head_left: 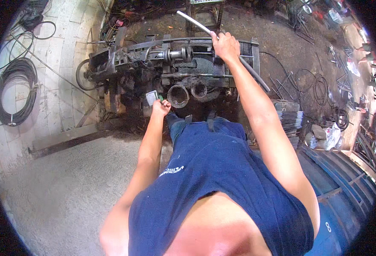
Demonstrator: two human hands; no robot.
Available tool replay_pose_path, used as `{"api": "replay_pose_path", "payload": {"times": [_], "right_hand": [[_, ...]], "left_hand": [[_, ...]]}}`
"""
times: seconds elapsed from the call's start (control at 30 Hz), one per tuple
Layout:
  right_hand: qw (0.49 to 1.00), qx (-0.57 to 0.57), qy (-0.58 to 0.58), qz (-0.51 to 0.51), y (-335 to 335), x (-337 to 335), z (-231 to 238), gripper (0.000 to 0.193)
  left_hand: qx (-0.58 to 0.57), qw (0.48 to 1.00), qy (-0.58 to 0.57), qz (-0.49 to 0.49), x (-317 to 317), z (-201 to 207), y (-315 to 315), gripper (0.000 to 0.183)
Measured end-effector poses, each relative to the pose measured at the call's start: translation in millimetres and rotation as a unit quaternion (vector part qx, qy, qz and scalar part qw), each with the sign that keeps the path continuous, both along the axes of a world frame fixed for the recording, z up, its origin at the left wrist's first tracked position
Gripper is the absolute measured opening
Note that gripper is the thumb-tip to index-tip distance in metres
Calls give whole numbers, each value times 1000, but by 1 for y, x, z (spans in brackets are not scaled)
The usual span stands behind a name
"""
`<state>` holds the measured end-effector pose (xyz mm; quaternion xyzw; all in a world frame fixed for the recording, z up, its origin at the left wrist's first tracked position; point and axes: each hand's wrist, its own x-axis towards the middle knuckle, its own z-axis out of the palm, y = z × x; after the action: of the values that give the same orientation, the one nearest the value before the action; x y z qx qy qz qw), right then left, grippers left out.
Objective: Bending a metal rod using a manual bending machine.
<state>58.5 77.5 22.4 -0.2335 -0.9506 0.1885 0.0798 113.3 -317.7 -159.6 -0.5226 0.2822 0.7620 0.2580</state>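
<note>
My right hand is closed around a long grey metal bar, which slants across the right part of a greasy dark machine. The bar's far end is bright, and a darker length shows past my wrist toward the near right. My left hand has curled fingers by the machine's near left side. Next to it are a pale rectangular piece and something small and green; I cannot tell whether the fingers hold either. Two round open pipe-like ends face me just right of that hand.
A coil of black cable lies on the pale tiles at left. On the right are loose rods, a stack of thin metal pieces, plastic bags and tangled wire. A blue metal structure stands at near right.
</note>
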Motion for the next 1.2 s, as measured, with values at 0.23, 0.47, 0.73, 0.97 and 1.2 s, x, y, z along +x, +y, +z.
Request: {"api": "replay_pose_path", "payload": {"times": [0.23,0.47,0.73,0.97,1.2], "right_hand": [[1000,13,1,6,-1,2,4,58],[1000,7,14,-12,-2,0,-4,58],[1000,16,15,2,5,3,-6,58],[1000,27,6,4,0,0,-4,61],[1000,11,-2,-14,2,1,-3,60]], "left_hand": [[2,1000,-2,-9,-1,2,-1,34],[-1,1000,-3,-4,-1,6,3,33],[17,1000,9,-9,0,-1,-3,24],[27,1000,0,2,-2,-4,-3,25],[5,1000,2,-2,-2,-4,-2,27]]}}
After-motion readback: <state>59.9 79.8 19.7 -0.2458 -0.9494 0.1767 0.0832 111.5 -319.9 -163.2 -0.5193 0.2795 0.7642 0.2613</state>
